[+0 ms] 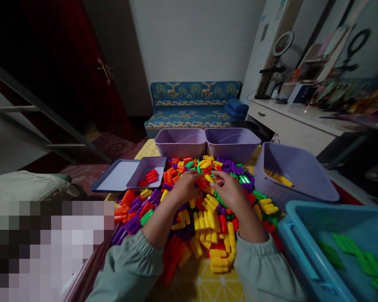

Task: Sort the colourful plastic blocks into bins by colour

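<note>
**Left hand (pixel 186 187) and right hand (pixel 229 189) lowered into plastic pieces (pixel 204 220), fingertips partly hidden**

The pieces, in red, orange, yellow, green and purple, are heaped across the table between the two forearms and beyond them. Those at the bottom are buried by those on top, and many outlines are blurred in the dim light. Both hands are held near the middle of the heap, slightly apart, with fingers bent inward. An orange-red piece (pixel 202 183) is seen between them, close to the left fingers, which are largely masked by the back of that hand; whether it is gripped cannot be told. A yellow piece (pixel 209 178) is seen at the right fingertips, but whether it is held or merely touched cannot be made out.

Yellow pieces are partly concealed by the near wall of the right-hand purple bin (pixel 271 188). The floors of two further purple bins, the left (pixel 180 149) and the right (pixel 229 153), are mostly hidden. Green pieces are blurred inside a blue tub (pixel 311 256), which is cut off at the right edge. Red pieces are contained in a shallow tray (pixel 135 176). The lower left corner is covered by pixelation.
</note>
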`<action>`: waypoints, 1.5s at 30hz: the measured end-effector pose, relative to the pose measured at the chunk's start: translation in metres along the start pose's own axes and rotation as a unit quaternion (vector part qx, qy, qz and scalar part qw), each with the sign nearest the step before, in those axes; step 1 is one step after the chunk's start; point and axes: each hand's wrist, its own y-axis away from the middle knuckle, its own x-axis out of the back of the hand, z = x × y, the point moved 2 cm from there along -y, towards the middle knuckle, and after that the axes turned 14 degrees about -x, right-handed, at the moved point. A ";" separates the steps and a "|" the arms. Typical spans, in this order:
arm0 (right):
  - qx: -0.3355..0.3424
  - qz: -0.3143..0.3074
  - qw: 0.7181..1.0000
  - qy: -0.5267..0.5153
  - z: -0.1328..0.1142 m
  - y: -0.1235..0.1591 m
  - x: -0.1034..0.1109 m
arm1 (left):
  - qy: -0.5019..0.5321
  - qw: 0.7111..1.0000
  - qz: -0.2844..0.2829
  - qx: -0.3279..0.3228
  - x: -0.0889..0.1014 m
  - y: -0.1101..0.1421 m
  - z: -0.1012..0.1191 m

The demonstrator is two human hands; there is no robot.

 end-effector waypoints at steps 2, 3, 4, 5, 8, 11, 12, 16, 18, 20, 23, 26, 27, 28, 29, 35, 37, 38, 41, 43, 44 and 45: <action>0.016 -0.009 0.998 0.052 0.001 0.001 -0.008 | -0.053 0.998 0.018 0.004 -0.001 0.006 0.002; 0.024 -0.008 0.997 0.066 0.000 0.002 -0.010 | -0.065 0.997 0.028 0.008 -0.001 0.008 0.003; 0.029 -0.010 0.997 0.071 0.000 0.003 -0.013 | -0.071 0.997 0.037 0.012 -0.001 0.009 0.003; 0.029 -0.014 0.997 0.066 0.000 0.003 -0.014 | -0.074 0.996 0.043 0.014 0.000 0.011 0.004; 0.024 -0.041 0.998 0.027 -0.002 0.004 -0.018 | -0.074 0.996 0.049 0.017 0.000 0.016 0.008; 0.036 -0.058 0.998 0.011 -0.003 0.005 -0.021 | -0.096 0.995 0.028 0.023 0.001 0.020 0.015; 0.042 -0.060 0.997 0.014 -0.004 0.005 -0.021 | -0.111 0.993 0.017 0.029 0.001 0.021 0.017; 0.056 -0.056 0.997 0.019 -0.005 0.006 -0.021 | -0.158 0.984 -0.019 0.079 0.001 0.022 0.021; 0.054 -0.054 0.997 0.012 -0.006 0.007 -0.020 | -0.155 0.982 -0.013 0.103 0.002 0.024 0.019; 0.048 -0.052 0.997 0.006 -0.007 0.007 -0.019 | -0.108 0.987 0.019 0.116 0.005 0.025 0.015; 0.044 -0.046 0.998 -0.007 -0.007 0.008 -0.019 | 0.033 0.986 0.098 0.128 0.011 0.027 0.007; 0.041 -0.044 0.998 -0.029 -0.009 0.009 -0.018 | 0.181 0.961 0.152 0.143 0.016 0.029 0.001; 0.039 -0.049 0.997 -0.039 -0.011 0.010 -0.018 | 0.228 0.948 0.164 0.147 0.017 0.029 0.000; 0.038 -0.055 0.996 -0.050 -0.013 0.011 -0.018 | 0.272 0.934 0.174 0.151 0.019 0.029 -0.001; 0.038 -0.063 0.996 -0.059 -0.015 0.012 -0.018 | 0.311 0.920 0.182 0.152 0.020 0.030 -0.002; 0.056 -0.092 0.992 -0.062 -0.028 0.021 -0.019 | 0.341 0.917 0.156 0.134 0.032 0.031 0.005; 0.051 -0.103 0.992 -0.058 -0.028 0.022 -0.021 | 0.257 0.947 0.141 0.129 0.043 0.034 0.013; 0.047 -0.109 0.991 -0.053 -0.028 0.022 -0.022 | 0.202 0.961 0.141 0.127 0.049 0.036 0.018; 0.046 -0.141 0.989 -0.022 -0.031 0.026 -0.026 | 0.061 0.974 0.174 0.132 0.072 0.043 0.031; 0.063 -0.156 0.986 0.016 -0.035 0.031 -0.031 | 0.019 0.969 0.204 0.140 0.084 0.047 0.037; 0.077 -0.159 0.983 0.041 -0.038 0.035 -0.035 | 0.011 0.966 0.217 0.140 0.088 0.048 0.038; 0.094 -0.158 0.980 0.070 -0.041 0.039 -0.038 | 0.007 0.964 0.227 0.139 0.091 0.049 0.039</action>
